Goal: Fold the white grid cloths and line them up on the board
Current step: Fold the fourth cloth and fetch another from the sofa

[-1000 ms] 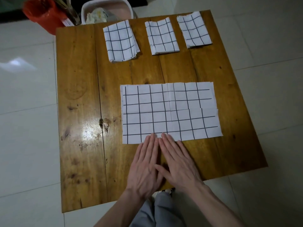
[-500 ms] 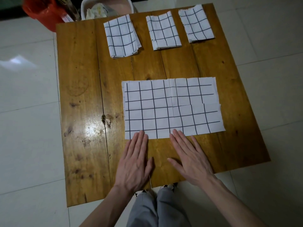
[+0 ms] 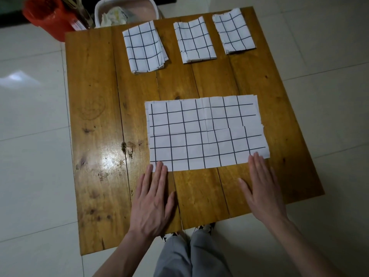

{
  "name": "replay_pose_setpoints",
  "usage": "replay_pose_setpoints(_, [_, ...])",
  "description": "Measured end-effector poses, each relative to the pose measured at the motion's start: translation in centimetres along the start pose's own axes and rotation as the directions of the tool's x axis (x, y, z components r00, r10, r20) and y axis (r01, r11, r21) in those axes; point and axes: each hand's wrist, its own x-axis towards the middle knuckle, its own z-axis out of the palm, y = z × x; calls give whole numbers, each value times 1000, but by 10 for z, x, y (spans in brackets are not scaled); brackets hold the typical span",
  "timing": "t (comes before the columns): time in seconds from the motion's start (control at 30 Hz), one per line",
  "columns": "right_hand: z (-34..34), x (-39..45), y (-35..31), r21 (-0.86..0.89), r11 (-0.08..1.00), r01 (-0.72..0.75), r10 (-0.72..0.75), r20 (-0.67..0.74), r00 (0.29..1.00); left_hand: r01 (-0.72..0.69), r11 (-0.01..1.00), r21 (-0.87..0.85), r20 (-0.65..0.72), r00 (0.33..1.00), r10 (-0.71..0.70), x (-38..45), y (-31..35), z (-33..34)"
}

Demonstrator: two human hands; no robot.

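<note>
I had both hands flat on the board (image 3: 95, 120), fingers straight and together — the left hand (image 3: 152, 198) with its fingertips on the near left corner of the spread cloth (image 3: 205, 132), the right hand (image 3: 263, 188) touching its near right corner. The cloth lay open across the middle of the board. Three folded cloths sat in a row along the far edge — left (image 3: 144, 47), middle (image 3: 194, 41), right (image 3: 233, 32).

— Arms?
— Left hand (image 3: 152, 202) and right hand (image 3: 263, 188), lower frame: bare, forearms unsleeved, no rings or watch showing.
— Legs?
— Grey trousers (image 3: 191, 256), bottom centre; black-and-white patterned shoes (image 3: 206, 226) just above.
</note>
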Motion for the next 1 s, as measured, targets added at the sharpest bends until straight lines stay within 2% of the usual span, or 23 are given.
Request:
replay_pose_setpoints(0.1, [3, 0, -1, -4, 1000, -9, 9, -13, 1000, -1, 1000, 15, 9, 1000, 1, -1, -1, 0])
replay_pose_setpoints(0.27, [0, 1, 2, 43, 981, -187, 189, -53, 981, -17, 999, 40, -5, 1000, 17, -2, -4, 3])
replay_pose_setpoints(0.37, [-2, 0, -1, 32, 983, -182, 184, -86, 979, -9, 999, 32, -17, 1000, 10, -1, -3, 3])
replay_pose_setpoints(0.6, [-9, 2, -6, 136, 969, -208, 226, -140, 964, 26, 1000, -1, -46, 999, -26, 1, 7, -1])
replay_pose_setpoints(0.73, [-13, 1, -3, 122, 972, -202, 218, -131, 967, 36, 999, -22, -55, 998, -37, 8, 16, -7])
replay_pose_setpoints(0.9, [-25, 5, -2, 184, 956, -228, 256, -151, 955, -119, 992, -45, -67, 991, 116, 39, 35, -14])
replay_pose_setpoints(1.0, [-36, 17, -8, 301, 898, -322, 381, -161, 911, -217, 976, -21, -49, 975, 216, 64, 45, -15])
